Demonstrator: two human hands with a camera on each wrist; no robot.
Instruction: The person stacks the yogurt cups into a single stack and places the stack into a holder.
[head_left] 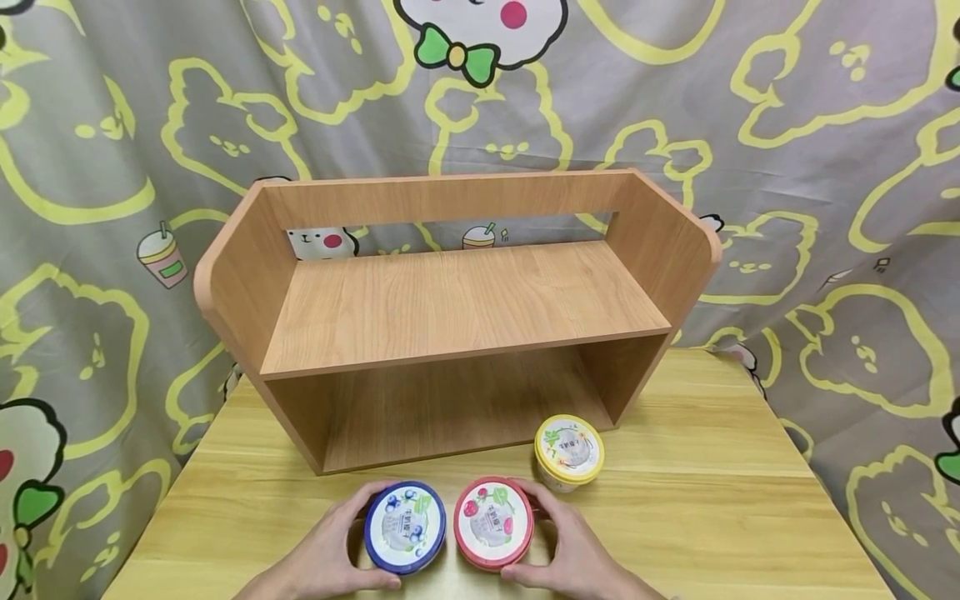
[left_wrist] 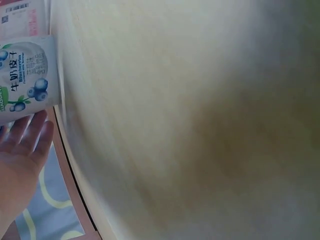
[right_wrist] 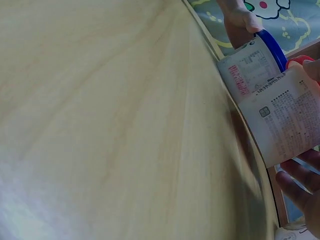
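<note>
A: How are the hands loaded?

B: Blue-lidded tub (head_left: 406,527) is gripped by the left hand (head_left: 330,550). Red-lidded tub (head_left: 494,523) is gripped by the right hand (head_left: 577,554).

A: Finger state?

B: Fingers are spread to about tub width on both. Each tub is held at its outer side, thumb placed near, fingers curled round the far side.

A: Tub positions?

B: Both are held upright side by side at the near part of the worktop (head_left: 720,517), in front of the wooden shelf (head_left: 465,304). Lids are separated by a narrow gap. Whether the bases are fully seated can't be told.

A: Anything else?

B: Yellow-lidded tub (head_left: 569,450) is left ungripped, stood near the shelf's lower right, beyond the right hand. Patterned fabric (head_left: 840,217) is hung behind.
</note>
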